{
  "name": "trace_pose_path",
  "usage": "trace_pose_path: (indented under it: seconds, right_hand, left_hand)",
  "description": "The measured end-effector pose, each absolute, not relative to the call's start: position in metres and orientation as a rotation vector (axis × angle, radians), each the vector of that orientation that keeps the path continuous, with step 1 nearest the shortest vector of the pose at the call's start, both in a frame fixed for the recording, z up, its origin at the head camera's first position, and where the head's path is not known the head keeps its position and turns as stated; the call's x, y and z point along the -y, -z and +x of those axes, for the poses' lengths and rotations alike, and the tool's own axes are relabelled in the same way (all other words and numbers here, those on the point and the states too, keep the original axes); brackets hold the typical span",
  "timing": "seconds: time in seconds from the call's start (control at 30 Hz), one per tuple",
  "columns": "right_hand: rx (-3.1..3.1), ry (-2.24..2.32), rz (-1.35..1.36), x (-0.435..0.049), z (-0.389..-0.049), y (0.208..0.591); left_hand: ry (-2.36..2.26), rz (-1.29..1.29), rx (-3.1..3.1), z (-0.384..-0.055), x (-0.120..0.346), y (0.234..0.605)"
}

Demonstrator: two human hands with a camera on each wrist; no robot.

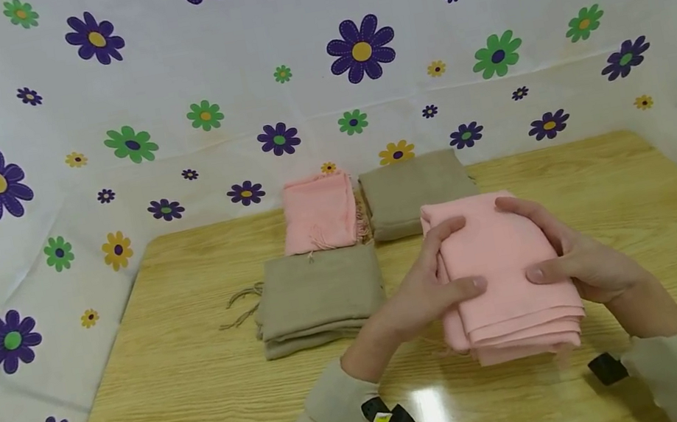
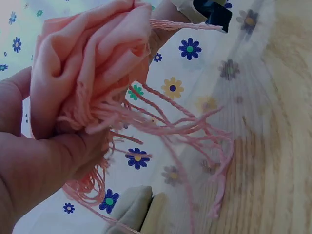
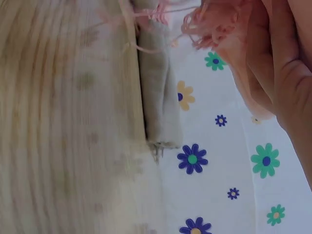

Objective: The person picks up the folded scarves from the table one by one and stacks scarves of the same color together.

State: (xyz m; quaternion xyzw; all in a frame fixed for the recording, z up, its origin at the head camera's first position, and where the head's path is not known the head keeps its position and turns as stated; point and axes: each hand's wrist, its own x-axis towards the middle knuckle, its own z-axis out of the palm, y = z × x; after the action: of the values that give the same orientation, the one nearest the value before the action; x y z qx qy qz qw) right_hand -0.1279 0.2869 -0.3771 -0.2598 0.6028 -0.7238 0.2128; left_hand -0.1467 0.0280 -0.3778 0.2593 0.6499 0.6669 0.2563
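Observation:
A folded pink scarf (image 1: 497, 259) is held above the table between both hands. My left hand (image 1: 416, 295) grips its left side, thumb on the top face and fingers along the edge. On the opposite side my right hand (image 1: 590, 266) grips it the same way. In the left wrist view the bunched pink scarf (image 2: 92, 63) trails twisted fringe strands from its end, with the left hand (image 2: 44, 156) around it. The right wrist view shows the right hand (image 3: 287, 63) against the pink cloth, some fringe hanging beside it.
On the wooden table (image 1: 198, 414) lie a folded beige scarf (image 1: 321, 292) with loose fringe, a folded pink scarf (image 1: 320, 210) behind it, and another folded beige scarf (image 1: 415, 187) at the back. A white flowered cloth (image 1: 284, 48) hangs behind and beside the table.

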Motion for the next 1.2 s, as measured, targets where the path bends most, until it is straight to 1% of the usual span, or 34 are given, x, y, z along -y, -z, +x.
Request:
trace_pose_path:
  seconds: [0.13, 0.23, 0.4, 0.6, 0.73, 1.0, 1.2]
  right_hand:
    - [-1.802, 1.920, -0.744, -0.291, -0.126, 0.372]
    - [-1.945, 1.790, -0.739, -0.296, -0.123, 0.364]
    - [-2.181, 1.564, -0.699, -0.308, -0.121, 0.354]
    - [-2.317, 1.369, -0.667, -0.320, -0.117, 0.349]
    - [-2.395, 1.237, -0.646, -0.328, -0.116, 0.354]
    - [-2.434, 1.054, -0.576, -0.341, -0.114, 0.371]
    - [-2.352, 0.993, -0.543, -0.345, -0.113, 0.380]
  left_hand:
    - [-1.837, 0.672, -1.749, -0.147, -0.028, 0.380]
    - [-1.808, 0.697, -1.800, -0.146, -0.030, 0.382]
    - [-1.778, 0.732, -1.830, -0.144, -0.040, 0.384]
    - [-1.717, 0.733, -1.875, -0.143, -0.053, 0.392]
    - [-1.637, 0.779, -1.975, -0.144, -0.065, 0.401]
    - [-1.453, 0.773, -2.071, -0.141, -0.082, 0.421]
    - [-1.198, 0.844, -2.195, -0.140, -0.083, 0.420]
